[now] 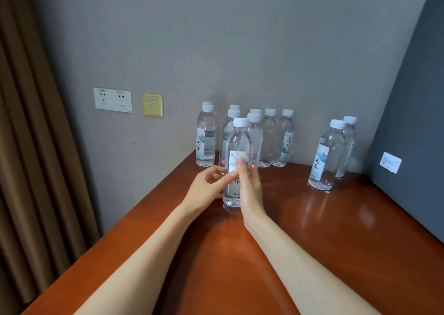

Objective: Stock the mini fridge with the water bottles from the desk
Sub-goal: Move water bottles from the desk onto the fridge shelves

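— Labels first: what can you read?
— White wrap on the front water bottle [237,141], with black brush-style Chinese characters running downwards and a small teal landscape print. The fine print at the bottom is too small to read. White screw cap, clear water.
— And the hands?
— Both on it! The left hand [209,187] curls round the bottle's left side, thumb across the label, fingers bent behind. The right hand [249,189] lies flat against the right side, fingers straight and pointing up, not wrapped.
— Where does it stand?
— Upright on the reddish-brown table [312,242], apart from the others. A cluster of matching bottles [269,137] stands behind it against the grey wall. Another pair of bottles [329,156] stands well to the right, beside a dark panel [413,98] carrying a white sticker [390,162], print unreadable.
— Anything on the wall?
— Double white socket plate [112,99], yellow data-port plate [153,105] just beside it, brown curtain [24,146] far left.
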`<state>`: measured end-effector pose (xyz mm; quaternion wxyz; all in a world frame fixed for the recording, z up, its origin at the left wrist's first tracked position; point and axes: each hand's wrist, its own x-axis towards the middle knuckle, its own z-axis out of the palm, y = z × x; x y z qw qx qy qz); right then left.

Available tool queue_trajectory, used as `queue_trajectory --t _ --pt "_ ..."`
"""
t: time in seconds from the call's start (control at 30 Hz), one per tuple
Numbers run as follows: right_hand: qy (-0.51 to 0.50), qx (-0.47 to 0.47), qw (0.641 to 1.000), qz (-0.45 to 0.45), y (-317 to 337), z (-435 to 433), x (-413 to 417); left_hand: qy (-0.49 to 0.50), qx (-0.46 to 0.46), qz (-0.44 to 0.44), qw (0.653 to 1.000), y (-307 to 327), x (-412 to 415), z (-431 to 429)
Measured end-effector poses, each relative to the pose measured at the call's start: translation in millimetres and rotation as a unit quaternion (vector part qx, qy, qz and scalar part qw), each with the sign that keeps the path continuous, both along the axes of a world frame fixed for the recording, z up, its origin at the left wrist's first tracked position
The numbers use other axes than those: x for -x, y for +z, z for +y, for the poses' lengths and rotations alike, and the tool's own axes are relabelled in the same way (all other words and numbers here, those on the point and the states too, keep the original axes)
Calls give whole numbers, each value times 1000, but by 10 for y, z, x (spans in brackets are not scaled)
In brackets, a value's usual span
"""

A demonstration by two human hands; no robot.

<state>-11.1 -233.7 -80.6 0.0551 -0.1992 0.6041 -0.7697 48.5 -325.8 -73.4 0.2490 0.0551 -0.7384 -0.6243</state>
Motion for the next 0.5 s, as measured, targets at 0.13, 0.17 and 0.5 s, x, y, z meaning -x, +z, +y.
queue_trajectory --t 0.13,0.17,0.5 --pt "-12 1 1000 2 0 -10 -4 7 -12 4 1000 7 -14 2" --pt "-15 -1 1000 0 -2 -9 0 7 -13 5 1000 10 -16 7" --pt "8 -7 1000 -5 6 54 -33 -13 -41 -4 999 33 -92 50"
